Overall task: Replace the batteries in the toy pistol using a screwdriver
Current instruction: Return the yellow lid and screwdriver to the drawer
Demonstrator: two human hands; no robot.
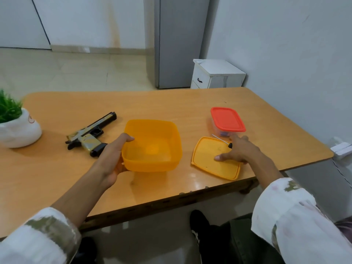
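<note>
The toy pistol [89, 137], black and gold, lies on its side at the left of the wooden table [171, 103]. My left hand [114, 159] grips the left wall of an empty orange container [152, 145], thumb hooked over its rim. The container's orange lid [209, 161] lies flat to the right. My right hand [240, 151] is spread over the lid's far edge with the fingers extended. A thin screwdriver [221, 139] pokes out from under its fingers, the metal shaft pointing back-left and the black handle end at the hand. Whether the fingers touch it is unclear.
A small clear box with a red lid [227, 119] stands just behind my right hand, with something dark blue inside. A potted green plant in a white pot [17, 128] sits at the table's left edge. A white cabinet [217, 75] stands on the floor beyond.
</note>
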